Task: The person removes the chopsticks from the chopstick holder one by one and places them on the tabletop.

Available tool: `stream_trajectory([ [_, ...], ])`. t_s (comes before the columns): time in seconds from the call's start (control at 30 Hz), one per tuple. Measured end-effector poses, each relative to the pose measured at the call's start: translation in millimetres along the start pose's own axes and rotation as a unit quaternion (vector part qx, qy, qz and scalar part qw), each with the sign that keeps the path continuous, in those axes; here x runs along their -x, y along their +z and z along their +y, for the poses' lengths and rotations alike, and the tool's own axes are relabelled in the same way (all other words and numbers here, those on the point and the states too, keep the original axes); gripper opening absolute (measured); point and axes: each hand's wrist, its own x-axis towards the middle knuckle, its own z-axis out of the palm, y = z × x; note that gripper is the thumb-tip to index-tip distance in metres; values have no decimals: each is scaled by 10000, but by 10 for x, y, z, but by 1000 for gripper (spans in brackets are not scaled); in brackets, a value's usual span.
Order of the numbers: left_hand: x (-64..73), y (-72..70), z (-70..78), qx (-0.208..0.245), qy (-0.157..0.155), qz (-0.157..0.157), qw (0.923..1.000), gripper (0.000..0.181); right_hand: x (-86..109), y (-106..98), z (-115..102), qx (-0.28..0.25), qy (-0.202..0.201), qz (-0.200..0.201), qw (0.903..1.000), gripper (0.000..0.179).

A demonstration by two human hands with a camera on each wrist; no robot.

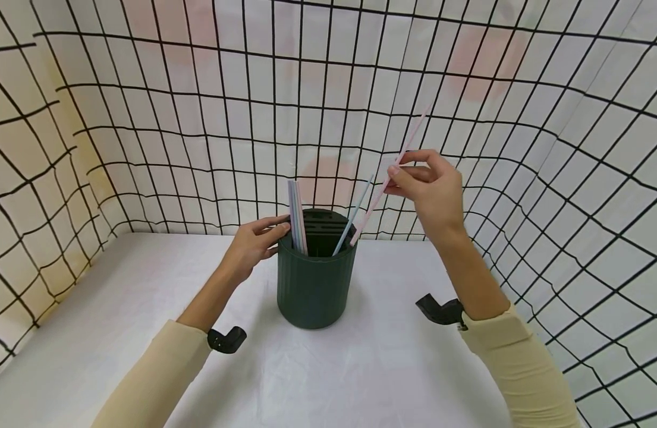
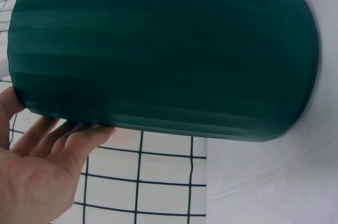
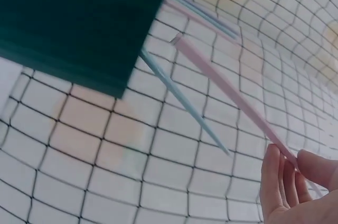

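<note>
A dark green ribbed pen holder (image 1: 314, 291) stands upright on the table, with slotted dividers inside its top. At its left rim, my left hand (image 1: 255, 244) holds it, thumb and fingers against the edge and side; the left wrist view shows that hand (image 2: 45, 171) below the ribbed wall. My right hand (image 1: 432, 187) pinches a pink straw (image 1: 372, 205) between thumb and fingers. The straw slants, its lower end right at the holder's right rim. A blue straw (image 1: 355, 214) leans right inside the holder. Several pastel straws (image 1: 296, 214) stand bunched at its left.
A black wire grid (image 1: 328, 113) rises behind the holder and along both sides, against white cloth with faded pink patches. White cloth covers the table (image 1: 312, 380). Black wrist-worn pieces (image 1: 226, 340) stick out from both forearms.
</note>
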Motion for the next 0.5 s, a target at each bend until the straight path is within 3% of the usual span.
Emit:
stream_trajectory([
  [0.2,-8,0,-8,18,-2,9,10000,47,-1,-195,-47,63,104,223,9997,29],
  [0.3,-10,-6,-15,12,23,-17,10000,49,31,-319,53,187,274,250,9991,29],
  [0.5,-6,-6,-14,-7,56,-36,10000,48,139,-611,363,1074,787,206,9909,31],
])
